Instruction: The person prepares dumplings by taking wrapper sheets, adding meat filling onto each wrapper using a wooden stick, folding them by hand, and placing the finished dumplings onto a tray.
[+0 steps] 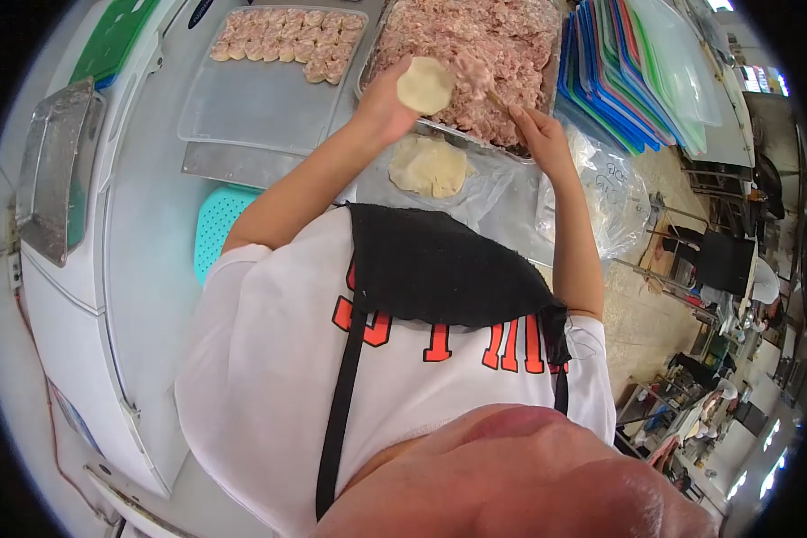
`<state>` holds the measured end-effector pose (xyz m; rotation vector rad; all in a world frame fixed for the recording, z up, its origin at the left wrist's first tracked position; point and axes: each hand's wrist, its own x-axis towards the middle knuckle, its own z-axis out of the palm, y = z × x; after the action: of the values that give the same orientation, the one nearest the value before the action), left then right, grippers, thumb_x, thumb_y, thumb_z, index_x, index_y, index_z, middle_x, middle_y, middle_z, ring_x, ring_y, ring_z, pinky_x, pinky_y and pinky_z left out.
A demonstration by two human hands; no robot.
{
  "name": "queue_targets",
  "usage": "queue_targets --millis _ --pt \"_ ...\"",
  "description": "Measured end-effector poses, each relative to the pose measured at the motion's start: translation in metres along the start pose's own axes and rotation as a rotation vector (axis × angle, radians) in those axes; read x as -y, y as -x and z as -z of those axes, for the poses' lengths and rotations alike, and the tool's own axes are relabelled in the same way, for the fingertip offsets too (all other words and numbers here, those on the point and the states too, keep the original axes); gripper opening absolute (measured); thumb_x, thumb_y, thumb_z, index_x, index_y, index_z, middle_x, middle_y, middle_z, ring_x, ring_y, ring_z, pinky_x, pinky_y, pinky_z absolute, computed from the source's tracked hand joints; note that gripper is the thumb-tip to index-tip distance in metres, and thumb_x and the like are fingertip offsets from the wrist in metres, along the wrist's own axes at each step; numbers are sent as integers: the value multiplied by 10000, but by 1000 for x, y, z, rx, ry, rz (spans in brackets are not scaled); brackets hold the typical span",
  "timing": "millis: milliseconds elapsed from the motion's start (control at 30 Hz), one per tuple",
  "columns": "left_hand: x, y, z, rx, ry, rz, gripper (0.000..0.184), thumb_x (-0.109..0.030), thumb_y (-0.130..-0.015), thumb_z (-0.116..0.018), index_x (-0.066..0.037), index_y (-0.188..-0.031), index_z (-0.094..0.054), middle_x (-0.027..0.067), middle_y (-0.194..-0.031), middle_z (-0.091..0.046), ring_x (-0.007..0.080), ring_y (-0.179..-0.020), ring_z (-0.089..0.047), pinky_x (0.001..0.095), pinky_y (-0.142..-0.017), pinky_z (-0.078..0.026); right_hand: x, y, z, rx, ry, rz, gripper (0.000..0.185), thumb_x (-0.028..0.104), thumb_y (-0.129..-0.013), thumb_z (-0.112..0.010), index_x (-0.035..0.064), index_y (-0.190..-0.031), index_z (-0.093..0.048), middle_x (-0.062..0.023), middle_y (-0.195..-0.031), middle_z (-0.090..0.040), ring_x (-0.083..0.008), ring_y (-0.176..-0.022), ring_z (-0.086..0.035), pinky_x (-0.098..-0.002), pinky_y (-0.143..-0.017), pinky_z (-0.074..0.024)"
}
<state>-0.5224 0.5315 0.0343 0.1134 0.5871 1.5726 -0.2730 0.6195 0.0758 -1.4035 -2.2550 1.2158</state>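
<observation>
My left hand [386, 109] holds a round, pale dough wrapper [424, 87] flat across its fingers, above the near left edge of the meat tray. In my right hand [542, 139] is a thin stick-like spreader [498, 101], its far end covered by a lump of minced meat [472, 75] beside the wrapper. Pinkish minced meat [475, 27] fills a deep metal tray [502, 152] under both hands. Closer to my body, a stack of dough wrappers [429, 167] lies on clear plastic. Further left, rows of filled dumplings [282, 36] sit on a translucent tray [251, 106].
Plastic sheets or trays in several colours [619, 72] are stacked at the right, near a clear plastic bag [601, 193]. A turquoise perforated basket [215, 224] is by my left arm. An empty metal pan [56, 170] rests far left. People work in the background right.
</observation>
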Motion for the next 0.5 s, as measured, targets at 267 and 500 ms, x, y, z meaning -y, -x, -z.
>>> queue_targets --millis 267,500 --pt "-12 -21 -40 -50 242 -39 666 -505 -996 -292 74 -1307 -400 222 -1329 -474 366 -1251 -450 518 -1101 -317 20 6 -1 -90 325 311 331 319 -937 -576 48 -1102 -670 -185 -971 -675 -332 -932 -642 -383 -811 -488" --pt "-46 -20 -6 -122 129 -247 623 -521 -992 -325 37 -1228 -468 171 -1174 -546 321 -1126 -518 508 -1039 -379 18 20 29 96 918 184 445 439 -943 -512 48 -850 -703 -186 -784 -659 -369 -791 -635 -479 -687 -483"
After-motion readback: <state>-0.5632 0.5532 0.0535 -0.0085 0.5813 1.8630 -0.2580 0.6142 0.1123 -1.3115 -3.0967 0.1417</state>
